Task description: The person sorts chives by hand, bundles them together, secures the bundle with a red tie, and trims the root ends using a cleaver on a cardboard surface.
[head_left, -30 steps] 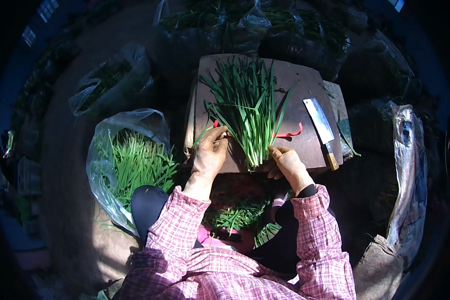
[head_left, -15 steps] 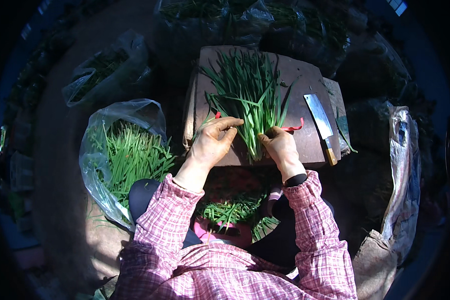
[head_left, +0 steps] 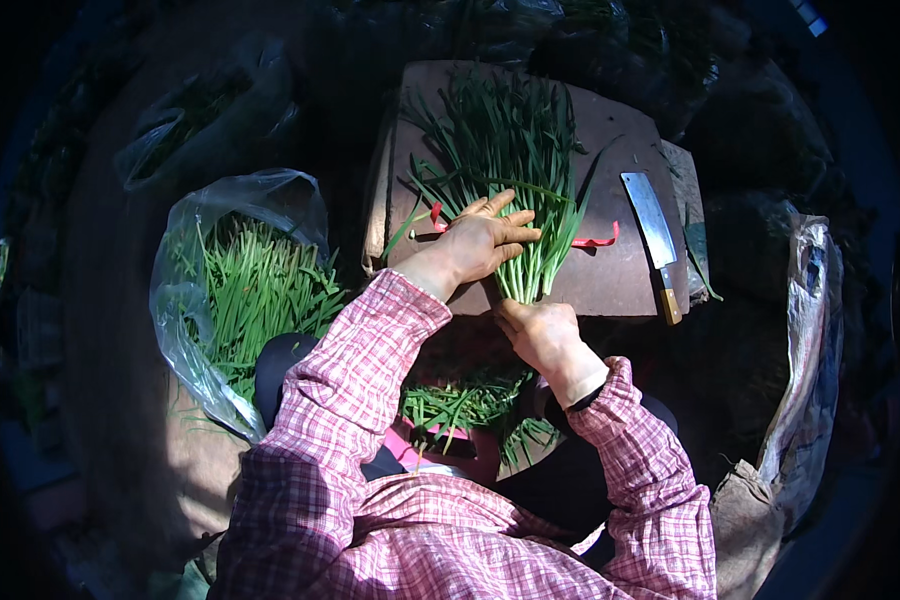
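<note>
A loose bunch of garlic chives point(head_left: 515, 150) lies on a brown board point(head_left: 620, 270), dark leaves pointing away and pale stem ends toward me. My left hand point(head_left: 485, 240) rests flat across the stems, its fingers stretched out and apart. At the near edge of the board, my right hand point(head_left: 548, 340) is closed at the cut ends of the chives, its fingertips partly hidden. A red tie strip point(head_left: 598, 236) runs beneath the bunch and shows on both sides. To the right lies a cleaver point(head_left: 650, 225) with a wooden handle.
A clear plastic bag point(head_left: 175, 290) of upright chives stands left of the board. Chive trimmings point(head_left: 460, 408) sit over a pink container point(head_left: 485, 455) between my legs. More bagged greens point(head_left: 195, 110) lie at the far left. A pale sack point(head_left: 802, 330) stands at the right.
My left hand has moved right, from beside the stems to across them, fingers spreading. My right hand has come down from the bunch's right side to the stem ends.
</note>
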`<state>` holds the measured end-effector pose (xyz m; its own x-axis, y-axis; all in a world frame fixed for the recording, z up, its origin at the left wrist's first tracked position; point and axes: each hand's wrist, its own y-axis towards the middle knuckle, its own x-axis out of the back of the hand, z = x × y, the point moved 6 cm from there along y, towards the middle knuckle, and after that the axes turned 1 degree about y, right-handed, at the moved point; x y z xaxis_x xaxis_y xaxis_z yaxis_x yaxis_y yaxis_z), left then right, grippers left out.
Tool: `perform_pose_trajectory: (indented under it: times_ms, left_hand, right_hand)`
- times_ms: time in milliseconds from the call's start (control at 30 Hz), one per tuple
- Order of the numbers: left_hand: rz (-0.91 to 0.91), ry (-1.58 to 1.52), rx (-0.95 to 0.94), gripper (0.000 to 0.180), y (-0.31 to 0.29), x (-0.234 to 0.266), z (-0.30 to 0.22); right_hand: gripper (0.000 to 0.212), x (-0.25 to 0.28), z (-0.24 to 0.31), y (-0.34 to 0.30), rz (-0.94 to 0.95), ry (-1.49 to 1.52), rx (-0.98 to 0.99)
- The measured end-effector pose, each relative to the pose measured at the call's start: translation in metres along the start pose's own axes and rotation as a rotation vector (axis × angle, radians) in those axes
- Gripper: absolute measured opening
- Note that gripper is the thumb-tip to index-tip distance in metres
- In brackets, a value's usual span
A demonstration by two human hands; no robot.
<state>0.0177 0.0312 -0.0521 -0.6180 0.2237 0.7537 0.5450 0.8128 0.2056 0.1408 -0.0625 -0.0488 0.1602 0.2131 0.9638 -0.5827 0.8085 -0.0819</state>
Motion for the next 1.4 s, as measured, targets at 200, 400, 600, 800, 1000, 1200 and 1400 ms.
perform_pose_trajectory:
  times_ms: [200, 400, 600, 800, 1000, 1200, 1400]
  left_hand:
    - [-0.002, -0.055, 0.030, 0.039, 0.003, 0.002, -0.005]
    - [0.001, -0.014, 0.027, 0.038, 0.002, 0.001, -0.002]
    - [-0.036, -0.037, 0.054, 0.038, -0.003, 0.003, 0.001]
    - [-0.473, -0.072, -0.027, 0.034, -0.015, 0.050, -0.018]
    - [-0.262, 0.109, 0.413, 0.021, -0.079, 0.028, -0.046]
    - [-0.291, 0.284, 0.453, 0.015, -0.075, -0.005, -0.044]
    - [-0.196, 0.197, 0.334, 0.006, -0.092, -0.009, -0.065]
  right_hand:
    - [0.028, 0.020, 0.011, -0.029, -0.222, 0.146, 0.037]
    - [0.042, 0.011, 0.016, -0.001, -0.109, -0.123, -0.012]
    - [0.028, 0.009, 0.033, -0.013, 0.491, 0.099, -0.066]
    - [0.018, 0.056, -0.017, -0.009, -0.301, 0.722, -0.354]
    - [0.037, 0.029, -0.031, 0.030, -0.045, 0.504, -0.503]
    - [0.029, 0.034, -0.027, 0.031, 0.018, 0.771, -0.581]
    - [0.028, 0.035, -0.022, 0.028, 0.000, 0.811, -0.594]
